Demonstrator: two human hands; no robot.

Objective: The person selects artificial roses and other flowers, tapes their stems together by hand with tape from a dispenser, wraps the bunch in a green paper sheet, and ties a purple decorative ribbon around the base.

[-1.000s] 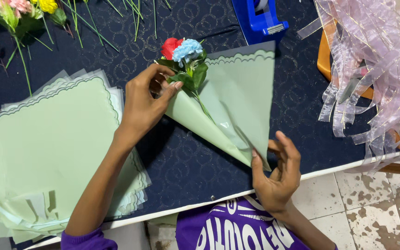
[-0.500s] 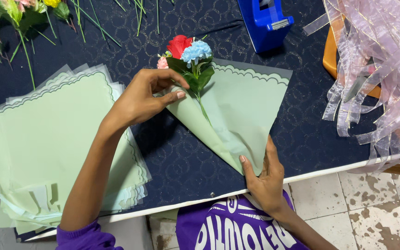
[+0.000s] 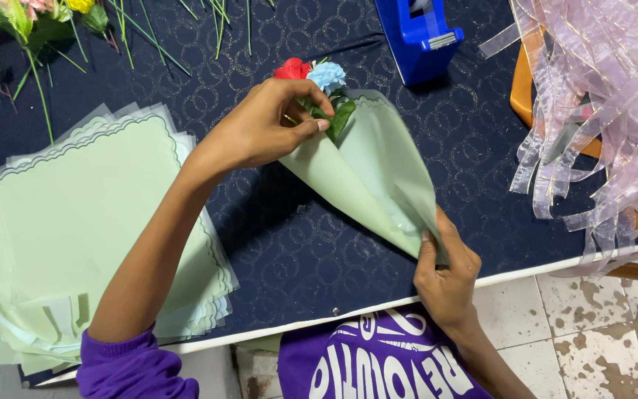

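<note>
Left hand [image 3: 263, 125] pinching flower stems at top of green paper cone [image 3: 378, 174], right hand [image 3: 444, 270] gripping cone's bottom tip, blue tape dispenser [image 3: 419, 37] above cone.

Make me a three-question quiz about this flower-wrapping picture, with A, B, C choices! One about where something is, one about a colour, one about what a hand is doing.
1. Where is the stack of spare green sheets?
A. Left of the paper cone
B. On the floor
C. Under the ribbons

2. What colour is the tape dispenser?
A. Yellow
B. Blue
C. White

3. What is the right hand doing?
A. Resting flat on the table
B. Holding scissors
C. Pinching the narrow end of the paper cone

Answers: 1 A, the stack lies past the left hand. 2 B, its body is bright blue. 3 C, its fingers close on the cone's tip.
</note>
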